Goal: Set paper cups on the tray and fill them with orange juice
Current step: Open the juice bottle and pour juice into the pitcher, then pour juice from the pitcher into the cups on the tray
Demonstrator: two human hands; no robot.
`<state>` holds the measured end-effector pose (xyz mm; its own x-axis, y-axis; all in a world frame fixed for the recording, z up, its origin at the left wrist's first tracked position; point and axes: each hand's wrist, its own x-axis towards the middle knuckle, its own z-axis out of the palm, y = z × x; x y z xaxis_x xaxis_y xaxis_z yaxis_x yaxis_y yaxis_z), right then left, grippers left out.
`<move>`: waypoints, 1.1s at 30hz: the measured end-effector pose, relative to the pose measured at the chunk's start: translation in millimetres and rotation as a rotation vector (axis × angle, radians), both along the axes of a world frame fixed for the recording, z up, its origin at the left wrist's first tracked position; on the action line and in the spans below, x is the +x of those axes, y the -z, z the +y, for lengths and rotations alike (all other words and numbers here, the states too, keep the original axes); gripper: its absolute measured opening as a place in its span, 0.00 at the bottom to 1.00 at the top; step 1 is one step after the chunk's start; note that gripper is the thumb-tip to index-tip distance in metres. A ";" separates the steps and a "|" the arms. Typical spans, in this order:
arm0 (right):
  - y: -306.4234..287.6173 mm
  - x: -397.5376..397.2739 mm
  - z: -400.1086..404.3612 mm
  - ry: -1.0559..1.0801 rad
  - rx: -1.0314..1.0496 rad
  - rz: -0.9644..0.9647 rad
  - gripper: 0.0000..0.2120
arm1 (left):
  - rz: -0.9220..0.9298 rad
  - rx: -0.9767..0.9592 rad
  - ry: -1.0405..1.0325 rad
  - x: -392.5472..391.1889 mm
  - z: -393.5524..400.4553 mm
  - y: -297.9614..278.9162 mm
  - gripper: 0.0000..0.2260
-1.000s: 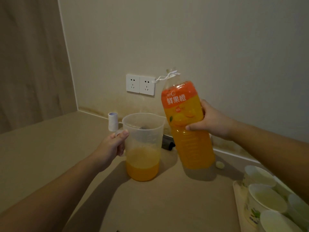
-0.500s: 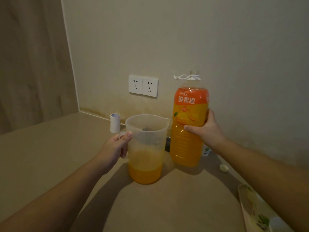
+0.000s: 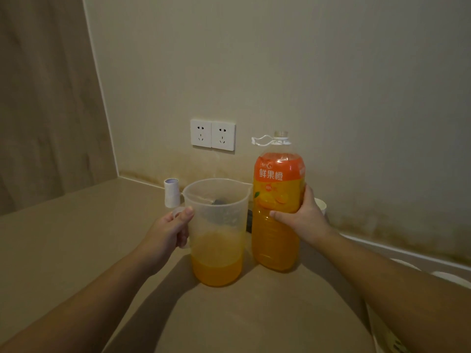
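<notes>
A clear plastic jug (image 3: pixel 216 225) stands on the beige counter (image 3: pixel 63 238), its bottom third filled with orange juice. My left hand (image 3: pixel 172 230) grips the jug's handle. Just right of it a large orange juice bottle (image 3: pixel 277 207) stands upright on the counter with its cap off. My right hand (image 3: pixel 303 215) is wrapped around the bottle's middle. A paper cup (image 3: pixel 320 205) peeks out behind that hand. The tray's corner (image 3: pixel 382 337) and white cup rims (image 3: pixel 451 277) show at the lower right, mostly hidden by my right arm.
A small white cylinder (image 3: pixel 172 196) stands behind the jug near the wall. A double wall socket (image 3: pixel 212 135) sits above it. A dark object (image 3: pixel 249 220) lies between jug and bottle. The wall closes off the counter's back.
The bottle went from tilted and lifted to upright, and it now rests on the counter next to the jug. The view has swung left, so the tray and cups slid out of frame.
</notes>
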<state>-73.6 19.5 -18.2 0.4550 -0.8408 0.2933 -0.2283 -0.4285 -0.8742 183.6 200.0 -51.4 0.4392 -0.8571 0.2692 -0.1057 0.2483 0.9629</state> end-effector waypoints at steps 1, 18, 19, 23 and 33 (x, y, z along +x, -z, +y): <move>1.5 -0.3 -1.2 0.011 0.006 -0.002 0.51 | -0.002 0.004 0.003 0.6 0.0 0.0 0.34; -9.5 -6.9 3.0 0.026 0.077 0.096 0.59 | -0.005 0.024 -0.014 -12.2 5.9 -8.0 0.33; -10.3 -8.4 7.5 0.031 0.077 0.100 0.60 | -0.024 0.041 -0.034 -15.8 8.0 -9.9 0.32; -13.9 -12.1 31.1 0.128 0.033 0.050 0.54 | -0.120 0.074 -0.106 -38.5 21.2 -16.2 0.26; -40.4 -25.1 127.4 0.005 -0.378 0.210 0.16 | -0.712 0.152 -0.394 -100.8 53.1 -26.9 0.18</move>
